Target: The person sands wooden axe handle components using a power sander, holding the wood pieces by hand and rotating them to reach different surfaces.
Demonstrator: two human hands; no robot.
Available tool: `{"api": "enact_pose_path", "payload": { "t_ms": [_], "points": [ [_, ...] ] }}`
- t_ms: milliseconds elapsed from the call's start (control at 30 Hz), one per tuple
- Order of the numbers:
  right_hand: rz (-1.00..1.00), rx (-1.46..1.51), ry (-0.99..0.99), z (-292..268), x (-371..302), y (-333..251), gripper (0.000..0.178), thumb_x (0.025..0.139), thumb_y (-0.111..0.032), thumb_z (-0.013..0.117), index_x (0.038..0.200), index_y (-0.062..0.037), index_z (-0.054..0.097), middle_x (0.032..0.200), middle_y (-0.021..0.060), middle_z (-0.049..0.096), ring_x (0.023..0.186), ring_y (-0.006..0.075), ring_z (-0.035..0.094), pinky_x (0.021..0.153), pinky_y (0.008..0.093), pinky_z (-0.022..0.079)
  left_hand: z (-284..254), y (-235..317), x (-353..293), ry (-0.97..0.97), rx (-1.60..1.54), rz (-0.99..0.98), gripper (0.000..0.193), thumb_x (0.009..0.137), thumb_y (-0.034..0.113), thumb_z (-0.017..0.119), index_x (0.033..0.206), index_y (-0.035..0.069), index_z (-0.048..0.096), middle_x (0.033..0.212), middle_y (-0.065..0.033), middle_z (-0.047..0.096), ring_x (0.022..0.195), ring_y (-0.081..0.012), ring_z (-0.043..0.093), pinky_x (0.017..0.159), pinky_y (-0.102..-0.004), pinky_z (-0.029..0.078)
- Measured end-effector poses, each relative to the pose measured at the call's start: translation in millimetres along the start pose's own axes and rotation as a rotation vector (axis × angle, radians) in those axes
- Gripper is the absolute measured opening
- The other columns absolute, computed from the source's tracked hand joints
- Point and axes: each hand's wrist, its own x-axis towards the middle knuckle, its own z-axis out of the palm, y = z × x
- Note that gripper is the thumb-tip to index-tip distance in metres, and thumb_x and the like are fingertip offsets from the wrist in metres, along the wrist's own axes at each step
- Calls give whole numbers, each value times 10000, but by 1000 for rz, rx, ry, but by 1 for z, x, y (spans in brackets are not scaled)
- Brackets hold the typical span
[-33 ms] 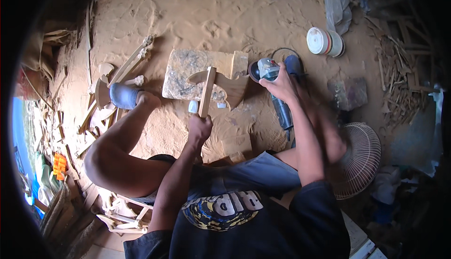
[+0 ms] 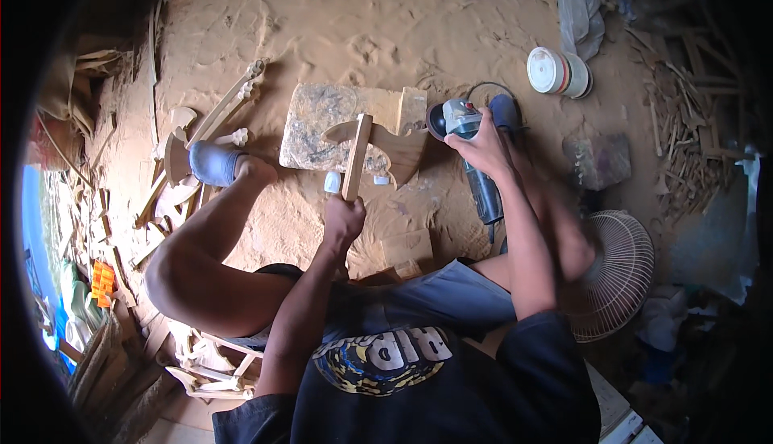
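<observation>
My left hand [image 2: 344, 220] is closed around the lower end of the straight handle of an axe-shaped wooden piece [image 2: 394, 154]. Its curved, pale head lies over the near edge of a worn, stained block [image 2: 314, 114]. In my right hand [image 2: 483, 148] is an angle grinder [image 2: 484, 194], gripped near its head, with the body pointing back toward me. The grinder's dark disc [image 2: 436, 122] stands just right of the wooden head, close to its tip; whether they touch I cannot tell.
Dusty ground surrounds the block. Carved wooden pieces [image 2: 229, 106] lie by my left foot. A white tub [image 2: 549, 71] lies at the far right, a caged fan [image 2: 616, 275] stands beside my right knee, and scrap wood [image 2: 684, 114] is heaped along the right.
</observation>
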Motion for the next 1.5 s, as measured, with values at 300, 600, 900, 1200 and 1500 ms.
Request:
{"api": "enact_pose_path", "payload": {
  "t_ms": [300,600,900,1200,1500],
  "points": [
    [-57,308,-84,24,-16,-30,1051,721,-446,872,1474,90,371,1381,305,580,1297,397,592,1092,453,471,-1,0,4,-17,45,3,318,900,200,646,874,-113,701,679,-288,675,687,-406,740,636,-480,554],
    [-147,293,-106,26,-20,-52,980,719,-448,868,1404,95,425,1334,318,596,1256,402,615,1072,449,478,-3,-2,2,-19,52,6,332,907,215,630,907,-109,702,738,-330,679,781,-471,738,701,-515,569],
    [-215,264,-122,21,-18,-56,884,701,-444,866,1302,82,487,1267,299,622,1204,381,634,1036,441,493,-5,9,-4,-40,25,-29,294,918,191,632,948,-93,707,756,-300,698,788,-436,751,705,-487,569],
    [-163,206,-186,21,-9,-54,963,696,-452,859,1389,80,452,1353,312,591,1280,389,606,1085,443,474,-3,4,-6,-42,29,-30,307,914,199,657,962,-101,703,781,-286,720,792,-410,762,710,-475,575],
    [57,347,-250,15,-13,-44,1091,699,-462,851,1495,103,364,1450,314,516,1358,379,550,1106,439,473,-3,4,-5,-27,20,18,288,921,171,654,934,-113,703,740,-270,719,736,-377,767,652,-449,565]
  ]
}}
